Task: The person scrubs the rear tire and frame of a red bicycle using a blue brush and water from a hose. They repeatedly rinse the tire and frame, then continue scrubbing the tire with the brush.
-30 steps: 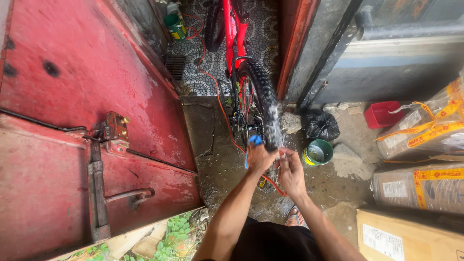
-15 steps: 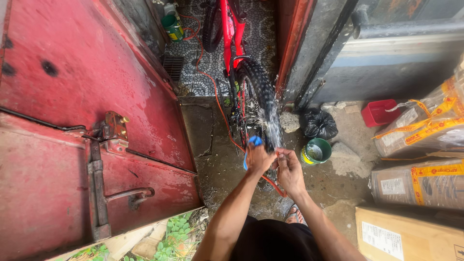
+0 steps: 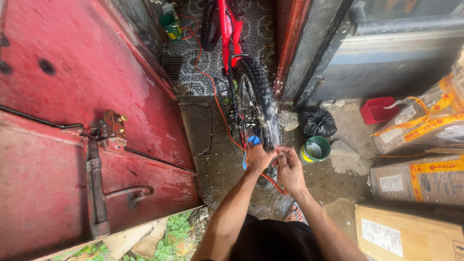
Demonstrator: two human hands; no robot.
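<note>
Hands | left hand (image 3: 257, 157) clamped on blue tool (image 3: 251, 141), right hand (image 3: 288, 166) grip unclear | rear tyre (image 3: 261, 104) between red door (image 3: 72, 96) and wall (image 3: 314, 58)

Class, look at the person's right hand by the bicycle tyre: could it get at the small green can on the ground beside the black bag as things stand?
Probably yes. The right hand is by the rear tyre, and the green can sits just to its right on open ground, nothing between them.

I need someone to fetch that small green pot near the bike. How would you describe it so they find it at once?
Start at the red bicycle's rear tyre standing in the doorway. On the wet ground just right of it, below a black plastic bag, stands the small pot. It is the only round open container there, green with a yellow band.
</note>
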